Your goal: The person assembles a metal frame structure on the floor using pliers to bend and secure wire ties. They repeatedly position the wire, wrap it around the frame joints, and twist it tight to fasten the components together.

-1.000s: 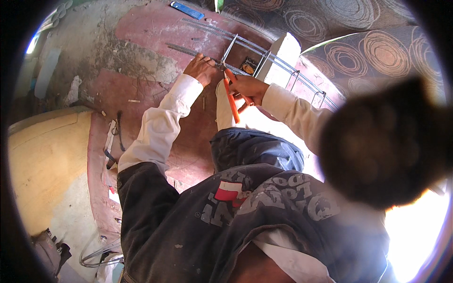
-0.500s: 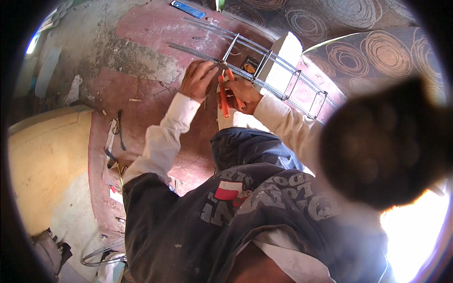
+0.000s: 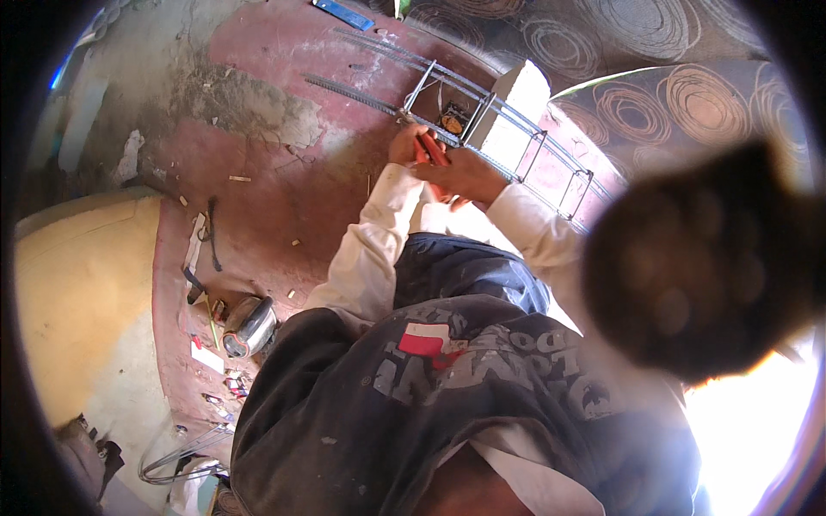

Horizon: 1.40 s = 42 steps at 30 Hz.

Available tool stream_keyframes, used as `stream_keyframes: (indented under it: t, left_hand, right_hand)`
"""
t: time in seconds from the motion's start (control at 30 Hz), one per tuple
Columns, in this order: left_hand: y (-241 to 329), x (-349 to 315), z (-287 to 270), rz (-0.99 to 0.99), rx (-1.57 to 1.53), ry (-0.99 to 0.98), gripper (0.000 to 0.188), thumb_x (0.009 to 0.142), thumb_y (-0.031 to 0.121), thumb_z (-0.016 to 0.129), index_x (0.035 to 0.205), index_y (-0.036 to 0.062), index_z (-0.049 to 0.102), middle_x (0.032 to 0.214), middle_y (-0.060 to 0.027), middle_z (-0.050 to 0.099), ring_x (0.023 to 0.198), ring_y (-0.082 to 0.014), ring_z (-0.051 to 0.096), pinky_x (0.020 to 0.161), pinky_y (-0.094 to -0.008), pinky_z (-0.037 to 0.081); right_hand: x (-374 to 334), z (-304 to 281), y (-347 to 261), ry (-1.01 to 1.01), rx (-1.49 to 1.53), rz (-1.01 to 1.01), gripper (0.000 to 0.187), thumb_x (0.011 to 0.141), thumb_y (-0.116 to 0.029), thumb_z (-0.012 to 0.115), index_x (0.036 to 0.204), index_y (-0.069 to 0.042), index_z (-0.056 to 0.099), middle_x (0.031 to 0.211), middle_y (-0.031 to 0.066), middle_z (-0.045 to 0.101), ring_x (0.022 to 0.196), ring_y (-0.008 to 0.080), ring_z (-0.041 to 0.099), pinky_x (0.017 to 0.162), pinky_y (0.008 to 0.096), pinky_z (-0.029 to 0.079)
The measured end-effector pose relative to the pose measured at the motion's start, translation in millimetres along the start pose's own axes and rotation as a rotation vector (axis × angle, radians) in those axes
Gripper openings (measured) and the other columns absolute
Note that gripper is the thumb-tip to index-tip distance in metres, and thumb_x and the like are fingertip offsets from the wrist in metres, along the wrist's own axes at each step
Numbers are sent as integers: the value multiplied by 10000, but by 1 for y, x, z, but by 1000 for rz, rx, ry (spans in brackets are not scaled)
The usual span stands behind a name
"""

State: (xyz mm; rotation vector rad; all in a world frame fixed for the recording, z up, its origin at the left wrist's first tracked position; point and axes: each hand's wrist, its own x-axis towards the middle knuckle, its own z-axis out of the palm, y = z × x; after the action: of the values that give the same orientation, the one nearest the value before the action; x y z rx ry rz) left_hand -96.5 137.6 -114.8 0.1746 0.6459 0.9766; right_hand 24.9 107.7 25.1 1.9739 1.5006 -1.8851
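Orange-handled pliers [image 3: 433, 150] are between my two hands, just below a corner joint of a steel rebar cage [image 3: 508, 112]. My right hand [image 3: 471, 176] grips the handles from the right, its fingers partly hidden. Close against them on the left, my left hand [image 3: 403, 146] is closed, its fingers curled around the pliers' upper part. The jaws cannot be made out. Thin wire curls near the joint, where a square stirrup meets the near bar. The cage slants from upper left to lower right and rests over a pale block [image 3: 514, 107].
Patterned dark fabric [image 3: 637, 107] lies beyond the cage. A blue tool [image 3: 342, 14] is on the reddish floor at the top. To my left are a rounded grey device [image 3: 249, 327], a dark strap [image 3: 212, 232] and bent rods [image 3: 176, 464]. A blurred dark object [image 3: 701, 267] blocks the right side.
My left hand has moved right and down from the bar to the pliers, meeting my right hand. The handles have turned and are now more hidden. The grey device has come into sight.
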Motion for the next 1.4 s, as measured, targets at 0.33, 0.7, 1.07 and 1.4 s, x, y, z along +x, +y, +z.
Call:
stream_keyframes:
  t: [0.33,0.7,1.07,1.4]
  left_hand:
    - [-28,45,45,83,-35,498,243,823,270,548,740,43,574,590,-84,577,420,-182,473,354,-313,326]
    - [-18,48,72,239,-742,3,252,831,394,678,830,165,574,744,-3,623,786,-203,616,728,-427,503]
    - [9,55,73,132,-511,148,254,926,225,456,712,89,470,678,-49,534,651,-192,556,665,-382,507]
    - [-5,88,100,291,-815,258,218,983,257,442,971,49,503,887,-109,612,848,-275,624,782,-460,540]
  right_hand:
    - [-16,-41,-26,352,-878,-235,471,925,-413,459,899,14,654,787,248,654,764,417,650,715,498,513]
    - [10,-104,-65,-180,-176,34,570,935,-507,471,939,42,625,632,122,617,469,191,603,401,295,503]
    - [8,-55,-49,752,-1830,-700,207,817,-197,579,964,-53,586,881,103,589,817,289,648,654,427,537]
    - [54,-135,-61,327,-1677,-508,315,886,-170,515,1196,-114,521,1006,151,645,946,320,647,779,437,546]
